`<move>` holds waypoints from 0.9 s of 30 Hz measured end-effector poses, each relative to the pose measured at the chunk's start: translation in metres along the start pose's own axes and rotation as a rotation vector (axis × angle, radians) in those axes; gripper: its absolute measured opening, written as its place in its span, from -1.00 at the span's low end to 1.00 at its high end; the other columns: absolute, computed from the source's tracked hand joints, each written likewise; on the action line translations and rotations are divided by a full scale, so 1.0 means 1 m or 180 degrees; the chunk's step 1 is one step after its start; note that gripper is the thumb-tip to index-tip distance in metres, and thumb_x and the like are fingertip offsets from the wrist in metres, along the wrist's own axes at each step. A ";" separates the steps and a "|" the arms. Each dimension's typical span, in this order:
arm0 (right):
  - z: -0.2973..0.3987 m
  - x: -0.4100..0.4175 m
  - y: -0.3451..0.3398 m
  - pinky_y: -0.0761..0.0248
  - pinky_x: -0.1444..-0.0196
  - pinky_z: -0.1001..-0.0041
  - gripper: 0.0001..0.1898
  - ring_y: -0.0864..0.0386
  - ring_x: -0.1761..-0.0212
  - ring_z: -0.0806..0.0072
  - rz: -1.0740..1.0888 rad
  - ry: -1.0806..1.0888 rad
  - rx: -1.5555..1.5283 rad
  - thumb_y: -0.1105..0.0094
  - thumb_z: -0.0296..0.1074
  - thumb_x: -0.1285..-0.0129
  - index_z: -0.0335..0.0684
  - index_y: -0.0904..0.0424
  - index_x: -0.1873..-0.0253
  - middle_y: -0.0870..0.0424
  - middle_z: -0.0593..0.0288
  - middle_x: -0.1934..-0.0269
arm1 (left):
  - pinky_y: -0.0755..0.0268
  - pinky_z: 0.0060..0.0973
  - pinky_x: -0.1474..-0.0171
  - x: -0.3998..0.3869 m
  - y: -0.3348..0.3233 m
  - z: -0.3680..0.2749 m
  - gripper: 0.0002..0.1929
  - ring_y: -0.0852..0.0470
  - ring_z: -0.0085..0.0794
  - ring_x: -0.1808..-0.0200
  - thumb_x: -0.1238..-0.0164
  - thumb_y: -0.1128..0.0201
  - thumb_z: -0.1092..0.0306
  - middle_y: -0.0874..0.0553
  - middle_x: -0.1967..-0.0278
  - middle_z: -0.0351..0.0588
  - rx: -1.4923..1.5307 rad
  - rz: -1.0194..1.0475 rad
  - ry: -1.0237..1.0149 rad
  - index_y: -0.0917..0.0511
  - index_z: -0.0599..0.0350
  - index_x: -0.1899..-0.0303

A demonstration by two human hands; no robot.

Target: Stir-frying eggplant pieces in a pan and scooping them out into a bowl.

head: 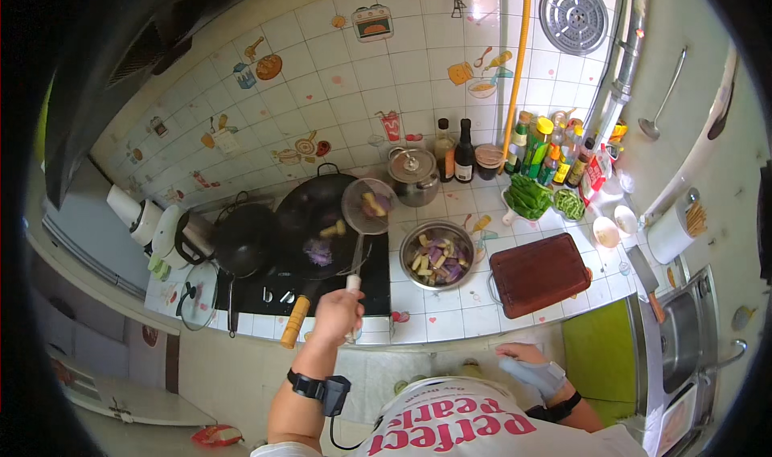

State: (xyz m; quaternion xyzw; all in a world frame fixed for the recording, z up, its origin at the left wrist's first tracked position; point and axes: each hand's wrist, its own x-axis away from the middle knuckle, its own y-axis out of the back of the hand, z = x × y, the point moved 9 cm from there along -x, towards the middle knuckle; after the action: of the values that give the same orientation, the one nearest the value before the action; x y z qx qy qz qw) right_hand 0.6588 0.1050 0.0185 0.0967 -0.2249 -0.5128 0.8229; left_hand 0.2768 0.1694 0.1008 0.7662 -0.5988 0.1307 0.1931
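Observation:
My left hand (338, 317) grips the pale handle of a wire-mesh skimmer (369, 183). Several fried eggplant pieces (376, 204) lie in its mesh, above the right side of a black wok (295, 209). More eggplant (318, 253) sits in the wok, purple and bubbling, next to yellowish pieces (333, 229). The wok's wooden handle (295, 322) points toward me, just left of my hand. To the right, a steel bowl (437, 227) contains purple and yellow eggplant chunks. My right hand (523, 355) hangs low beside my body, before the counter; a grey wrap covers part of it.
A dark pan (244, 240) and a glass lid (199, 296) are left of the wok. A lidded steel pot (413, 176) stands behind the bowl. Rightward are a brown cutting board (540, 275), leafy greens (527, 197), bottles (538, 146), a cleaver (644, 270) and a sink (681, 336).

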 end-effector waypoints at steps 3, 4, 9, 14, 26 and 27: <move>-0.005 0.002 -0.002 -0.43 0.10 0.49 -0.62 -0.58 0.19 0.44 0.0050 -0.0035 0.0033 -0.11 -0.22 -0.19 -0.37 -0.52 -0.01 -0.65 0.04 0.20 | -0.34 -0.51 0.62 -0.002 -0.044 0.000 -0.73 -0.52 -0.52 0.68 -0.35 -0.05 0.26 -0.55 0.63 -0.14 -0.1489 0.0275 -0.0218 -0.54 0.32 0.35; -0.005 0.003 -0.004 -0.43 0.05 0.49 -0.63 -0.59 0.14 0.42 0.0103 -0.0060 0.0099 -0.11 -0.25 -0.18 -0.36 -0.53 -0.02 -0.66 0.01 0.15 | -0.44 -0.36 0.53 -0.003 -0.056 0.001 -0.71 -0.63 -0.31 0.61 -0.33 -0.07 0.25 -0.61 0.62 0.01 -0.2136 0.0326 -0.0515 -0.56 0.32 0.39; 0.001 0.008 -0.001 -0.43 0.07 0.49 -0.65 -0.59 0.15 0.42 -0.0042 -0.0258 0.0015 -0.11 -0.26 -0.18 -0.36 -0.54 0.00 -0.66 0.03 0.18 | -0.47 -0.07 0.32 0.002 -0.088 -0.007 -0.75 -0.61 0.15 0.44 -0.25 -0.11 0.26 -0.61 0.52 0.28 -0.3405 0.0001 -0.1595 -0.52 0.29 0.44; 0.013 0.012 0.002 -0.41 0.24 0.54 -0.65 -0.51 0.32 0.57 -0.0016 -0.0105 -0.0016 -0.06 -0.20 -0.18 -0.34 -0.54 0.05 -0.63 0.15 0.33 | -0.49 -0.07 0.29 0.006 -0.060 -0.022 -0.74 -0.63 0.13 0.42 -0.27 -0.11 0.22 -0.62 0.51 0.27 -0.3523 -0.0401 -0.1381 -0.48 0.28 0.42; 0.002 -0.001 -0.004 -0.43 0.05 0.52 -0.68 -0.60 0.13 0.48 -0.0109 -0.0066 -0.0122 -0.10 -0.35 -0.16 -0.37 -0.55 0.02 -0.69 0.08 0.19 | -0.49 -0.14 0.17 -0.012 0.130 -0.061 -0.71 -0.64 0.11 0.26 -0.29 -0.09 0.21 -0.65 0.40 0.26 -0.3084 -0.1739 -0.0789 -0.60 0.29 0.35; 0.000 -0.003 -0.004 -0.43 0.05 0.52 -0.68 -0.60 0.13 0.48 -0.0095 -0.0040 -0.0118 -0.10 -0.35 -0.16 -0.37 -0.55 0.02 -0.69 0.08 0.19 | -0.49 -0.14 0.15 -0.019 0.140 -0.057 -0.70 -0.64 0.10 0.23 -0.29 -0.07 0.21 -0.65 0.38 0.26 -0.3251 -0.1701 -0.0594 -0.61 0.29 0.34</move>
State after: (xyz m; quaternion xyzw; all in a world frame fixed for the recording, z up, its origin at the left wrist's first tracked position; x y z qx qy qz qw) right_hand 0.6539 0.1057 0.0164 0.0815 -0.2192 -0.5296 0.8153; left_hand 0.1386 0.1827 0.1630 0.7087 -0.3864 -0.2959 0.5107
